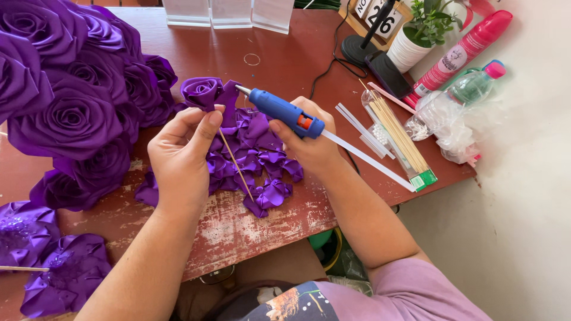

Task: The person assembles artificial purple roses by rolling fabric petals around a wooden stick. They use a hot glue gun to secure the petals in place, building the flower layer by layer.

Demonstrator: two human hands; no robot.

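A: Start close in. How far along does the flower work look?

B: Nearest the person, at the lower left, lie two flat purple pieces [53,267], one with a stick poking out. Above them a heap of finished roses [71,89] fills the left of the red table [262,220], so plenty looks done. Between the hands a pile of loose folded petals [256,160] waits, so I'd judge a good deal is left.

A: And the one in hand?

B: A small rose bud [202,90] on a thin wooden stick [236,163]. It is only a tight centre with a petal or two, so early in its build.

A: The hands?

B: The left hand [181,154] is raised over the petals, thumb and forefinger pinched on the stick just under the bud, the other fingers curled. The right hand [309,139] is wrapped tight around a blue glue gun [282,111], nozzle aimed left at the bud's base and almost touching it, a white glue rod trailing out behind.

A: Further back?

B: A pack of wooden skewers [401,139], spare glue rods [363,128], a plastic bottle [458,98], a pink spray can [464,50] and a potted plant [419,35].
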